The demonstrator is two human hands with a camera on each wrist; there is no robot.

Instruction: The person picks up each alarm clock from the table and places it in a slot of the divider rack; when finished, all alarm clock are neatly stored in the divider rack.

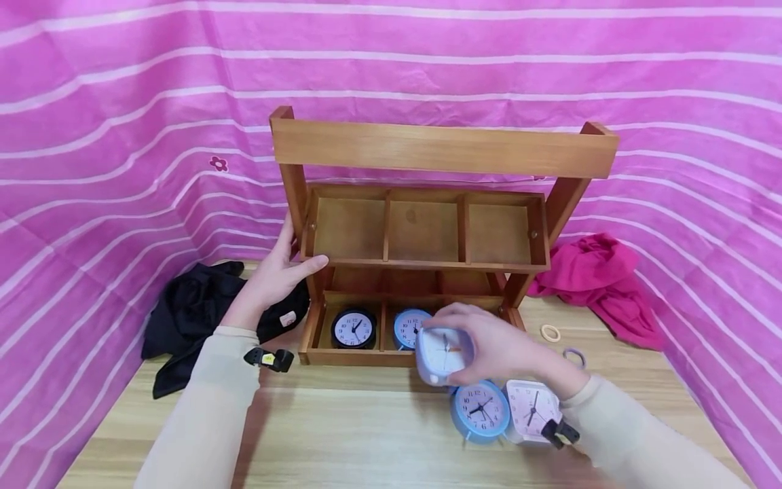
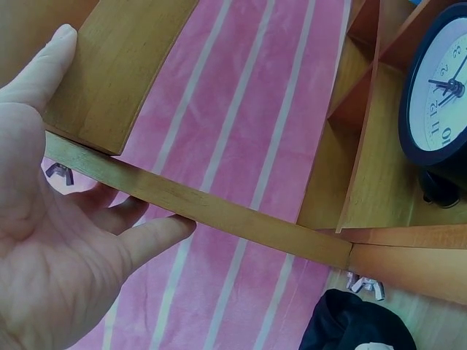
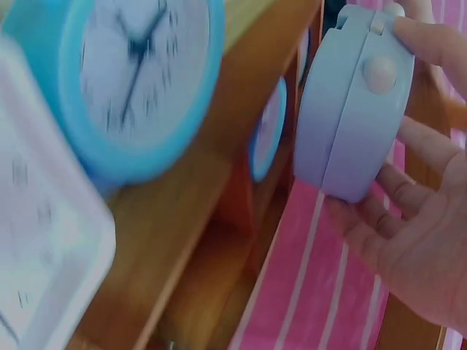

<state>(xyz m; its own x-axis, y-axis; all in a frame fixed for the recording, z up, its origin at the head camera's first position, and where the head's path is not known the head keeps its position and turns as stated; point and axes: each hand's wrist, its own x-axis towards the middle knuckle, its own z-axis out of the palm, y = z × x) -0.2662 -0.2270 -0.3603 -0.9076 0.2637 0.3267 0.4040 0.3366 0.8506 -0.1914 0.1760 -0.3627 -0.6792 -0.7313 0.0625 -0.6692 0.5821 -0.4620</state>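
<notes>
A two-tier wooden rack (image 1: pixel 427 265) stands in the middle in the head view. My left hand (image 1: pixel 271 278) grips its left side, the thumb over the upper tray's end and the fingers behind the upright, as the left wrist view shows. My right hand (image 1: pixel 497 343) holds a lavender alarm clock (image 1: pixel 441 356) by its edges, raised before the lower tray. A black round clock (image 1: pixel 354 329) sits in that tray's left compartment. A blue round clock (image 1: pixel 408 328) occupies the middle one, partly hidden by the held clock. The lower right compartment is mostly behind my right hand.
On the table under my right forearm are a blue twin-legged clock (image 1: pixel 480 411) and a pale square clock (image 1: pixel 528 407). Black cloth (image 1: pixel 198 312) lies left of the rack, pink cloth (image 1: pixel 595 285) right. A beige ring (image 1: pixel 550 333) and a purple ring (image 1: pixel 574 357) lie nearby.
</notes>
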